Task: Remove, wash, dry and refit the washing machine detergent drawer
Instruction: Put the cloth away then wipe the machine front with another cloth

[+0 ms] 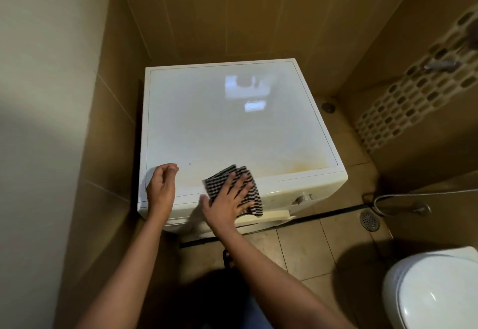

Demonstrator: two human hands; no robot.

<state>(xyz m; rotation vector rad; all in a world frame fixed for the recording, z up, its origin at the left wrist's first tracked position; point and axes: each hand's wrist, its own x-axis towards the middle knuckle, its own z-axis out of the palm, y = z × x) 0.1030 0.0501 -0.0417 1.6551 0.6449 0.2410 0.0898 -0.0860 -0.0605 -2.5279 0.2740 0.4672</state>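
A white washing machine [232, 126] stands in a tiled alcove, seen from above. A black-and-white checked cloth [227, 176] lies on its front edge and hangs a little over the front panel. My right hand [230, 199] lies flat on the cloth with its fingers spread and straight. My left hand [161, 186] hovers over the machine's front left corner, fingers loosely curled and holding nothing. A pale part [274, 216] juts out below the front panel, under the cloth; whether it is the detergent drawer is unclear. A knob [302, 198] shows on the front panel.
A white toilet [434, 292] stands at the lower right. A floor drain [370, 220] and a metal hose [403, 196] lie to the right of the machine. Tiled walls close in at the left and behind. Brown floor tiles lie between me and the machine.
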